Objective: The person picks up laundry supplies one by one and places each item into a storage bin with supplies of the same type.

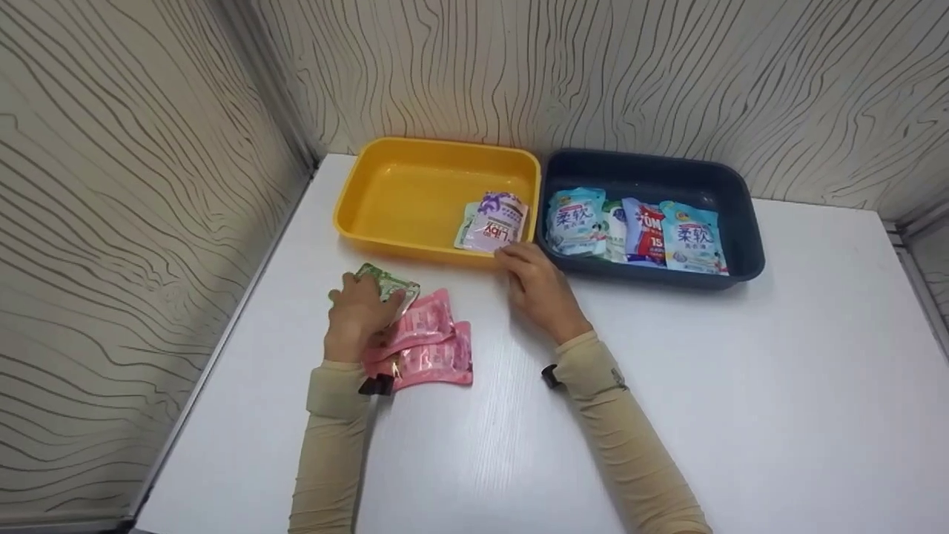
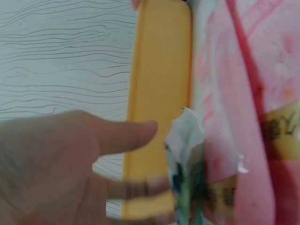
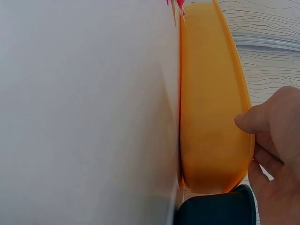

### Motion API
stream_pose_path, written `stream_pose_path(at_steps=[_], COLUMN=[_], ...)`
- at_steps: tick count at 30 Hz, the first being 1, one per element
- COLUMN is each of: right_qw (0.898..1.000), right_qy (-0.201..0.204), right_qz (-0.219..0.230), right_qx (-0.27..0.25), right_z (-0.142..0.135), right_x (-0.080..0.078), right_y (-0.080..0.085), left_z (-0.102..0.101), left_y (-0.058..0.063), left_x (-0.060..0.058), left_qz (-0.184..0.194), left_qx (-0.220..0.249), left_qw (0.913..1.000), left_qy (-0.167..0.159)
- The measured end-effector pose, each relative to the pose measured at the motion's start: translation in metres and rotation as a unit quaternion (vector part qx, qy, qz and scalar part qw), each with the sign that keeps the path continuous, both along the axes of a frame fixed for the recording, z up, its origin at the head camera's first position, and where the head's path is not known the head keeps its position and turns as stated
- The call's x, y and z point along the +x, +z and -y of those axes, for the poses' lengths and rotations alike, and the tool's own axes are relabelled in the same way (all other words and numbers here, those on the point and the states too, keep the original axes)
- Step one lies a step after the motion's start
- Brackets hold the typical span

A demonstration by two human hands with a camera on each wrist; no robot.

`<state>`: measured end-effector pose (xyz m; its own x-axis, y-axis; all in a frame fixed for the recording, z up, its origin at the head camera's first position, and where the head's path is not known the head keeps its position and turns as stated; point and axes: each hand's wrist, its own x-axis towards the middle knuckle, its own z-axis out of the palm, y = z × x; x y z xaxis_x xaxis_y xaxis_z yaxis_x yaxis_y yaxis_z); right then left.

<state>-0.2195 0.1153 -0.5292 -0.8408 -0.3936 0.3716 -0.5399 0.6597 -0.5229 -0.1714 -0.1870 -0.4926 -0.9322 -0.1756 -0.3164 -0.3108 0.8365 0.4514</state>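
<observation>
Over a green packet (image 1: 389, 285) lying on the table, my left hand (image 1: 359, 308) has its thumb and fingers spread. In the left wrist view a gap shows between the thumb and the packet's edge; the fingers are blurred. Two pink pouches (image 1: 434, 360) overlap just to the right, partly under that hand. My right hand (image 1: 545, 289) holds the front rim of the yellow bin (image 1: 415, 250), thumb on the outer wall and fingers over the rim. Just inside lie a purple Liby packet (image 1: 500, 222) and a pale green packet (image 1: 465, 230) partly beneath it.
A dark blue bin (image 1: 652, 276) stands right beside the yellow one. It contains several detergent packets, among them light blue ones (image 1: 693, 241) and a purple-red one (image 1: 646, 231). Patterned panels (image 1: 474, 67) close off the table's back and left side.
</observation>
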Motion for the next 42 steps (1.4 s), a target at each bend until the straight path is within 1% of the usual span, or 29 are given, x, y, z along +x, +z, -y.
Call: stream_pose_path(at_steps=[3,5,8,11,13,15,17,19,21,23,25,28,33,35,38,42], right_qw=[1.000,1.000,1.000,1.000,1.000,1.000,1.000,1.000,1.000,1.000,0.999,0.999,1.000,1.000,1.000,1.000], right_qy=[0.004,0.005,0.003,0.005,0.006,0.007,0.006,0.006,0.006,0.008,0.010,0.009,0.005,0.003,0.000,-0.001], right_qz=[-0.005,-0.006,-0.005,-0.005,-0.005,-0.006,-0.005,-0.007,-0.014,-0.024,-0.033,-0.038,-0.020,-0.010,0.001,0.005], right_qx=[0.000,-0.001,-0.002,-0.003,-0.002,-0.002,-0.002,-0.006,-0.008,-0.011,-0.014,-0.017,-0.014,-0.013,-0.013,-0.013], right_z=[0.000,0.001,0.001,0.002,0.002,0.002,0.001,0.001,0.000,0.000,0.000,0.000,0.000,0.001,0.001,0.002], right_x=[0.000,0.000,0.001,0.000,0.000,0.000,-0.001,-0.001,-0.002,-0.002,-0.002,-0.003,-0.002,-0.001,-0.001,-0.001], right_y=[-0.001,-0.001,-0.002,-0.002,-0.002,-0.002,-0.002,-0.002,-0.001,-0.001,-0.001,-0.001,-0.001,-0.001,-0.001,-0.001], left_z=[-0.003,-0.005,-0.006,-0.004,0.000,0.002,0.005,0.005,0.005,0.006,0.007,0.010,0.016,0.019,0.024,0.030], left_y=[-0.003,-0.004,-0.005,-0.006,-0.008,-0.010,-0.011,-0.010,-0.010,-0.009,-0.008,-0.006,-0.005,-0.005,-0.003,0.003], left_x=[0.002,0.003,0.004,0.002,0.000,-0.002,-0.003,-0.005,-0.006,-0.007,-0.008,-0.008,-0.009,-0.009,-0.007,-0.004], left_qz=[0.025,0.045,0.065,0.065,0.047,0.018,-0.021,-0.059,-0.092,-0.115,-0.120,-0.116,-0.129,-0.121,-0.099,-0.082], left_qx=[-0.044,-0.060,-0.060,-0.033,-0.002,0.028,0.057,0.086,0.112,0.138,0.161,0.188,0.200,0.204,0.219,0.246], left_qw=[0.9970,0.9936,0.9909,0.9914,0.9916,0.9905,0.9873,0.9818,0.9754,0.9684,0.9632,0.9569,0.9520,0.9525,0.9534,0.9500], left_qy=[0.058,0.085,0.102,0.109,0.121,0.133,0.147,0.159,0.166,0.173,0.179,0.188,0.193,0.191,0.183,0.173])
